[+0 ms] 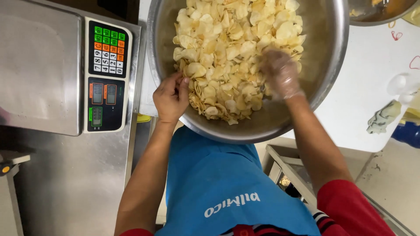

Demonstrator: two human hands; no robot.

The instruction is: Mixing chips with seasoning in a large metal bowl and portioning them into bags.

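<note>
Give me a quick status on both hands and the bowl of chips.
Left hand bare, fingers pinching chips at the near rim. Right hand in a clear glove, buried in the chips. Steel bowl heaped. Scale alongside, nothing blocking.

The person wore a bright blue apron (218, 175) over the front of the body, with white lettering printed across its lower part. Beneath it showed a red top with short sleeves (350, 205), one at each shoulder edge of the view, and a narrow band of dark and white stripes ran where the red cloth met the apron. Both forearms were bare. The right hand (280, 74) was covered by a thin, clear plastic glove that ended in a loose wrinkled cuff at the wrist. The left hand (171, 97) wore nothing at all.
</note>
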